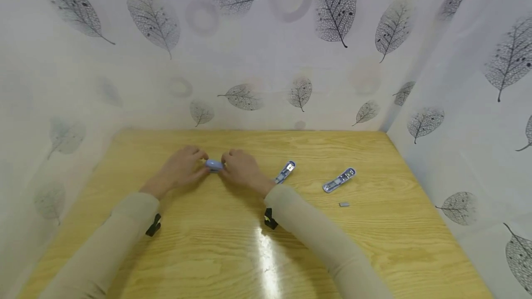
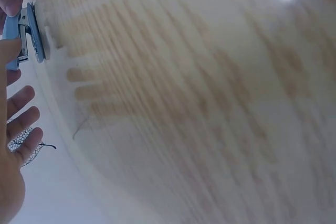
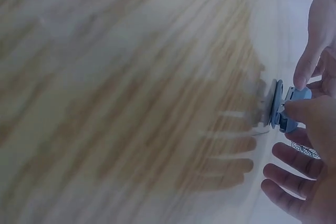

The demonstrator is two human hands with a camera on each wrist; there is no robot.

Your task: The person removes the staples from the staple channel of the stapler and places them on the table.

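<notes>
A small light-blue stapler [image 1: 214, 165] stands on the wooden table between my two hands. My left hand [image 1: 180, 170] pinches its left end, and my right hand [image 1: 242, 170] pinches the opposite end. In the left wrist view the stapler [image 2: 34, 32] shows its blue top, metal middle and separate base, with a gap between the arms. In the right wrist view, the thumb and forefinger of my right hand [image 3: 317, 135] hold the stapler [image 3: 277, 103], while the other fingers are spread. Fingers cover part of the stapler.
Right of my right hand lies an opened blue stapler [image 1: 289, 167], partly hidden by the wrist. Another opened stapler [image 1: 339, 180] lies farther right, with a small grey staple strip [image 1: 344, 204] in front of it. A leaf-patterned curtain [image 1: 266, 59] borders the table's back.
</notes>
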